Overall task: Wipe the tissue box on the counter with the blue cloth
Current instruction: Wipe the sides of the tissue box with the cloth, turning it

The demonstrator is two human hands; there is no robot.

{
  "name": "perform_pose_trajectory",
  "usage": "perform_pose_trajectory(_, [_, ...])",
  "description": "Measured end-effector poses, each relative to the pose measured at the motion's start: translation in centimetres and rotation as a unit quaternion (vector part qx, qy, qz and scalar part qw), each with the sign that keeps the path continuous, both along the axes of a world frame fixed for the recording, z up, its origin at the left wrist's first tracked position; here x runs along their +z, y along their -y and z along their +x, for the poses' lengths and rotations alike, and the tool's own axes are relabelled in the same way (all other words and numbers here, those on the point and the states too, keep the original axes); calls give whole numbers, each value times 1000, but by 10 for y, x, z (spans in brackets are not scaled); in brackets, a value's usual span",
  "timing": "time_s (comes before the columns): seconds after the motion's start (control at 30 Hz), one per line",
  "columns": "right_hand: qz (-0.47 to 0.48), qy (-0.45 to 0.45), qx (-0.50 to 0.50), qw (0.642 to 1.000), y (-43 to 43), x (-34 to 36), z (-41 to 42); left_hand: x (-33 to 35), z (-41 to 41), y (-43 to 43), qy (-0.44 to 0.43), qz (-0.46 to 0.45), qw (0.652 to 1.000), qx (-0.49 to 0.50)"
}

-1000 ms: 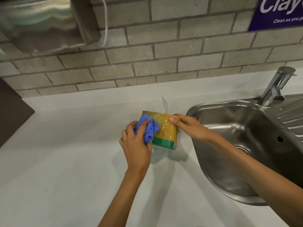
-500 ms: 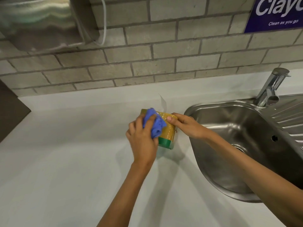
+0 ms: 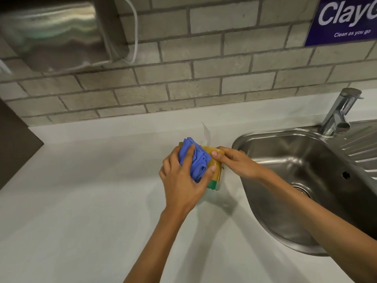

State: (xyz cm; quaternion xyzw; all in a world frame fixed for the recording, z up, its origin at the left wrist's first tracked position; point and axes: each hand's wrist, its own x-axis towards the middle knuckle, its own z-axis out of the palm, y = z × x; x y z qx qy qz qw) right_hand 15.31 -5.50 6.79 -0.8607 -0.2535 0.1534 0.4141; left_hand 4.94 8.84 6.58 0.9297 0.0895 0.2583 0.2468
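Now the left hand (image 3: 183, 180) presses the bunched blue cloth (image 3: 193, 160), fingers closed around it, onto the tissue box (image 3: 214, 170), while the right hand (image 3: 234, 163) pinches the box's top right edge. Since half a second ago the cloth has slid higher over the top. Beside the box, the sink (image 3: 306, 180) rim lies close right; open counter (image 3: 81, 201) spreads left.

Tissue box (image 3: 216, 170) on white counter (image 3: 81, 201)

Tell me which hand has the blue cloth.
The left hand presses the bunched blue cloth against the tissue box. The right hand holds no cloth; it only steadies the box's sink-side edge.
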Motion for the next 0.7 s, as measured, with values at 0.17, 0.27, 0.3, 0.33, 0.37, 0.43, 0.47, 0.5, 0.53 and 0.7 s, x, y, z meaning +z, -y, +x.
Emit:
perform_pose_trajectory(0.17, [-9,-10,4,1000,-1,0,-1,-2,-3,-3,12,-84,996,-13])
perform_pose_trajectory(0.27, [-12,-4,2,1000,-1,-1,-2,-6,5,11,9,-26,998,52])
perform_pose_trajectory(0.3, [-11,-1,-1,1000,-1,-1,-2,-7,6,15,12,-2,999,52])
perform_pose_trajectory(0.33, [-9,0,-4,1000,-2,0,-2,-9,6,17,21,27,999,43])
perform_pose_trajectory(0.37, [-7,0,-5,1000,-2,0,-2,-12,4,17,34,59,997,29])
perform_pose_trajectory(0.43, [-8,2,-5,1000,-3,-1,-3,-20,-4,11,58,113,992,-4])
perform_pose_trajectory(0.47, [-11,3,-4,1000,-2,-1,-3,-24,-8,4,67,120,990,-10])
perform_pose_trajectory(0.5, [-13,2,-3,1000,-2,-1,-3,-25,-10,-4,70,105,992,-2])
perform_pose_trajectory(0.53, [-13,0,-2,1000,-2,-1,-4,-25,-11,-12,68,69,995,23])
perform_pose_trajectory(0.7, [-13,9,-15,1000,-5,2,-5,-12,7,-8,49,-15,997,63])
